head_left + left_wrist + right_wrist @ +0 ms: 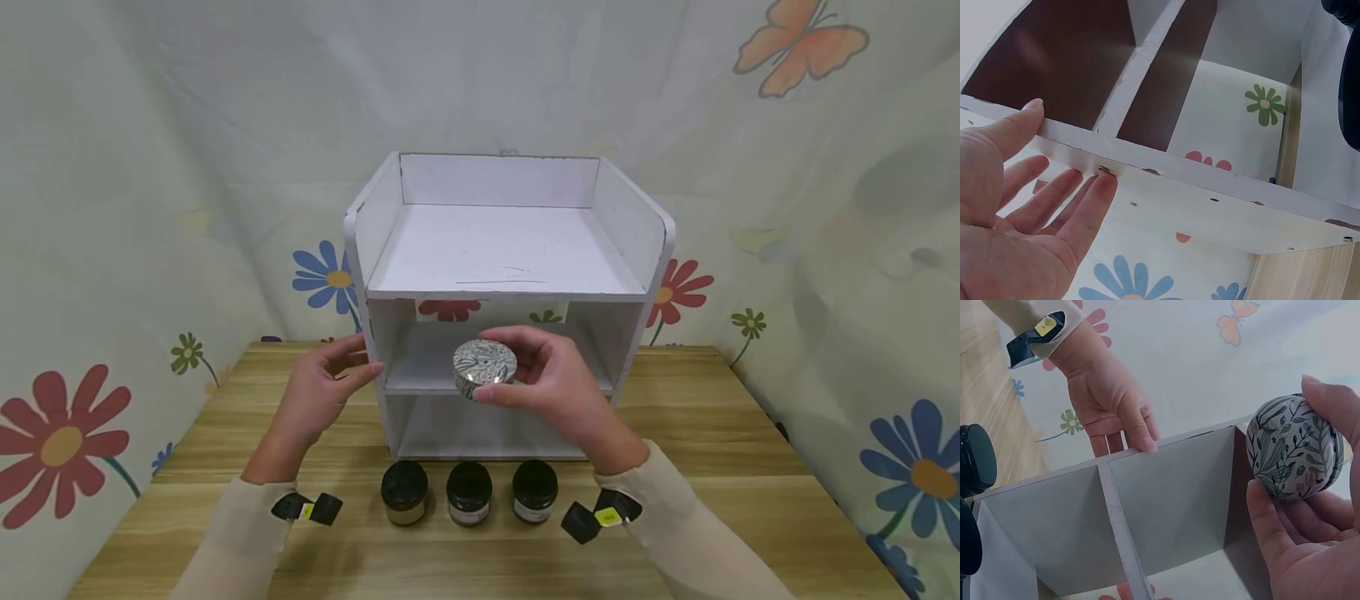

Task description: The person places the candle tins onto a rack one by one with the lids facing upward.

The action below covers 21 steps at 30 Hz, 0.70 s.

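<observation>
A white three-tier shelf unit [510, 250] stands on the wooden table. My right hand [551, 379] holds a round tin with a leaf-patterned lid [484, 367] in front of the middle shelf; in the right wrist view the tin [1292, 447] is pinched between thumb and fingers. With straight fingers, my left hand [322, 392] touches the shelf's left side panel [1166, 187]; the left hand's fingers [1088, 203] lie flat against that panel, seen too from the right wrist view [1113, 406].
Three dark-lidded jars [468, 492] stand in a row on the table [750, 467] in front of the shelf. A flower-and-butterfly printed cloth [150, 208] hangs behind and at both sides.
</observation>
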Motion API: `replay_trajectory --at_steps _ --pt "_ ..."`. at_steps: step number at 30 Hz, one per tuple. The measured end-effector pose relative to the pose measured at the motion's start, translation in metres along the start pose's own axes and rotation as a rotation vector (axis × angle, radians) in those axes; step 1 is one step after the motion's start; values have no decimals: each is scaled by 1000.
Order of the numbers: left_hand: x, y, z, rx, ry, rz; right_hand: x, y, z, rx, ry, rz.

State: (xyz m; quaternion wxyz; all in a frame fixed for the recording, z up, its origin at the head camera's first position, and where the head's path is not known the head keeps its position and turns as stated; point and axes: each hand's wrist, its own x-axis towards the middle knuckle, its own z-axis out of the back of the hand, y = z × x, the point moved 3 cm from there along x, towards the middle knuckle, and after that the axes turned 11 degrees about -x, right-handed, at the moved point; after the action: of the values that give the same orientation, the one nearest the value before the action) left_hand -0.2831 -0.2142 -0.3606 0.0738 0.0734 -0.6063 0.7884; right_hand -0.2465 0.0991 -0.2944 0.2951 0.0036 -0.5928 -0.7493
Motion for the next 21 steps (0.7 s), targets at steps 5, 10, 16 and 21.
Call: replay_trajectory --at_steps 5,10,16,21 --pt "1 0 0 -1 3 1 2 2 -1 -18 5 -9" --pt "1 0 -1 -7 0 2 4 5 -2 -19 10 -3" --pt "2 2 -2 -5 2 0 5 8 -4 -22 11 -1" --pt "3 3 -2 -6 -1 -7 7 10 -6 -26 13 -10"
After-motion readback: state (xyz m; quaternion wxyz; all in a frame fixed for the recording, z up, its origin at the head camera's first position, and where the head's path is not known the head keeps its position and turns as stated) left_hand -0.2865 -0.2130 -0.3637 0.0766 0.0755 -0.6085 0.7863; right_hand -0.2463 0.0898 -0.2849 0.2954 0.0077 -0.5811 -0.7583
